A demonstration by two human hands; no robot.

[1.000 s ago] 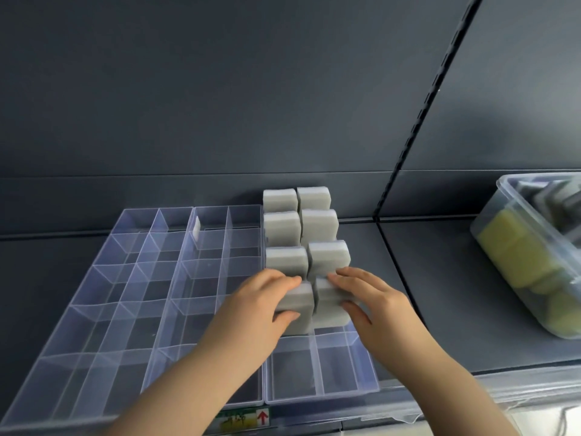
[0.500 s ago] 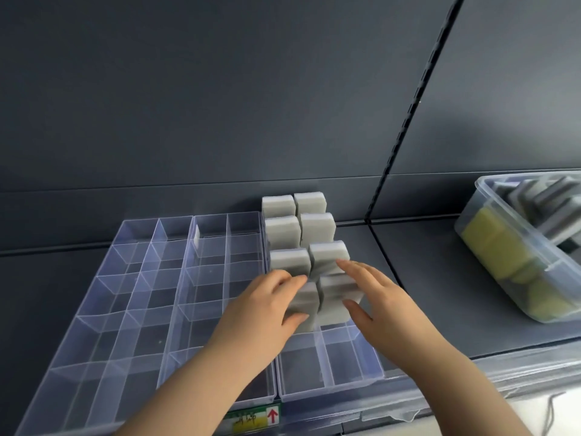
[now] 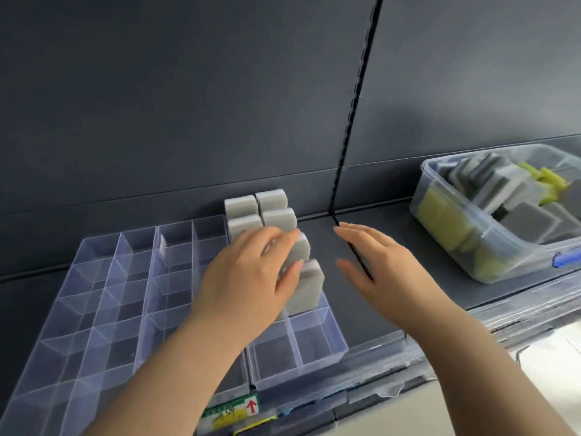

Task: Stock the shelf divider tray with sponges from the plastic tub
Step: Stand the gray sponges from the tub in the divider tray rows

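Note:
Clear divider trays (image 3: 103,297) lie on the dark shelf. The rightmost tray (image 3: 333,338) holds two columns of upright grey sponges (image 3: 272,201); its two nearest cells hold nothing. My left hand (image 3: 248,278) rests flat over the left column of sponges, fingers spread, gripping nothing that I can see. The nearest right-column sponge (image 3: 309,286) stands just past its fingertips. My right hand (image 3: 380,265) hovers open to the right of the tray, palm facing left, touching nothing. The plastic tub (image 3: 471,247) with grey and yellow sponges sits at the right.
A dark back wall with a slotted upright (image 3: 352,121) rises behind the shelf. A clear price rail with a label bearing a red arrow (image 3: 251,405) runs along the shelf's front edge. A small white piece (image 3: 163,247) stands in one far cell of the middle tray.
My right hand has let go of the front right sponge and moved right, off the tray. My left hand has slid up over the left column. The view has shifted toward the tub.

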